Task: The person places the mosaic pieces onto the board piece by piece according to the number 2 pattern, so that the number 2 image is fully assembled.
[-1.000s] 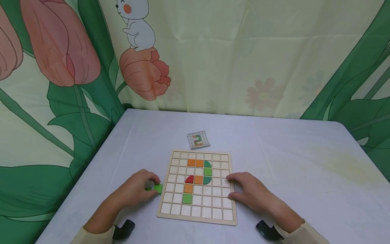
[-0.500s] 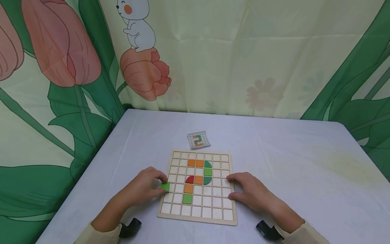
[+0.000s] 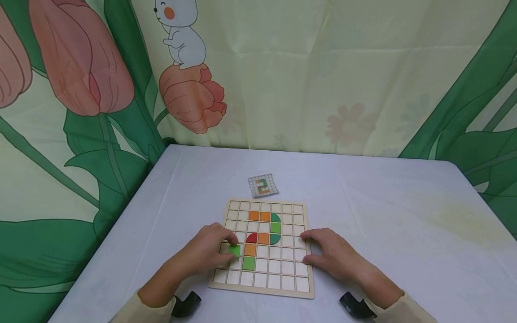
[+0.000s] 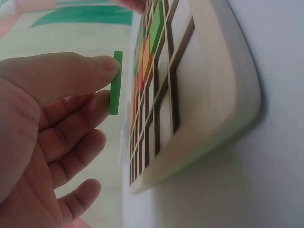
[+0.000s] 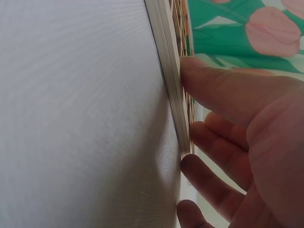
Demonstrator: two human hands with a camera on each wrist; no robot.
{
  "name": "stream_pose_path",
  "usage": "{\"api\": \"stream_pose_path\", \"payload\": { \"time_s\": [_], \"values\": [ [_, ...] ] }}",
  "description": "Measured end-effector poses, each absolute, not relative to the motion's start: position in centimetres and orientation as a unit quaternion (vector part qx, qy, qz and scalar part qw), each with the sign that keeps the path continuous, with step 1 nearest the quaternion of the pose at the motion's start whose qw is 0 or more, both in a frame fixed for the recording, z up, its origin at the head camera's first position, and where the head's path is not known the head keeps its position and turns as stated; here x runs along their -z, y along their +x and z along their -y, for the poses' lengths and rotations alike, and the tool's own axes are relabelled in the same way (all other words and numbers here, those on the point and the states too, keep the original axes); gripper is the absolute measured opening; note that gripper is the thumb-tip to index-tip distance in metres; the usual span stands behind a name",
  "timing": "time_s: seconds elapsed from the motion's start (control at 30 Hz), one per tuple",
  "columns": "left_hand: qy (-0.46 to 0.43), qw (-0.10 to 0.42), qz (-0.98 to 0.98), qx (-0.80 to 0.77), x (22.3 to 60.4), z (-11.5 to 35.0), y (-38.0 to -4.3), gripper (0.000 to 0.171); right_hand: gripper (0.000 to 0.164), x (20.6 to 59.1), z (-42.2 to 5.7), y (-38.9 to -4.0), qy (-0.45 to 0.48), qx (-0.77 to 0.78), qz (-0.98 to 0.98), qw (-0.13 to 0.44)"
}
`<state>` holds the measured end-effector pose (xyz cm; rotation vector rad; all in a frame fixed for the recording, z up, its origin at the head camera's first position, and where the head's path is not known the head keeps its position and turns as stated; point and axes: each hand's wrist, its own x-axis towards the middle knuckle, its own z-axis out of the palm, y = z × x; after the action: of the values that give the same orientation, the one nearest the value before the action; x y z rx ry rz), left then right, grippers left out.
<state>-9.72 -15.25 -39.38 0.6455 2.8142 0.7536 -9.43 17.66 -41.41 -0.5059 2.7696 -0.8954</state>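
My left hand pinches a green square tile between thumb and fingertips, over the left columns of a wooden grid board. In the left wrist view the tile is seen edge-on, raised off the board, with the other fingers loosely bent. My right hand rests thumb and fingertips on the board's right edge, holding nothing between them. Set in the grid are orange squares, green squares, dark green rounded pieces and a red rounded piece.
A small pattern card lies just beyond the board's far edge, printed with a similar coloured figure on a grid. A white cloth covers the table. Behind it hangs a curtain printed with tulips.
My left hand has carried the green tile rightward, from beside the board's left edge to above its left columns. The right hand has stayed at the right edge.
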Motion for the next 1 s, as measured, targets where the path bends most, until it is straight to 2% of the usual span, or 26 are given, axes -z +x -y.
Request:
{"api": "stream_pose_path", "payload": {
  "time_s": [0.23,0.47,0.73,1.0],
  "values": [
    [0.229,0.057,-0.946,-0.223,39.3,14.1,-9.7,0.017,0.049,41.4,-17.7,-9.5,-0.177,0.301,-0.933,0.090],
    [0.228,0.067,-0.946,-0.220,39.1,13.2,-9.7,0.017,0.050,41.4,-17.7,-9.5,-0.170,0.304,-0.932,0.097],
    [0.265,0.060,-0.939,-0.212,39.2,12.6,-9.6,0.017,0.049,41.5,-17.8,-9.5,-0.179,0.301,-0.932,0.090],
    [0.274,0.081,-0.939,-0.193,39.5,11.6,-9.5,0.014,0.048,41.6,-17.8,-9.5,-0.185,0.300,-0.932,0.086]
  ]
}}
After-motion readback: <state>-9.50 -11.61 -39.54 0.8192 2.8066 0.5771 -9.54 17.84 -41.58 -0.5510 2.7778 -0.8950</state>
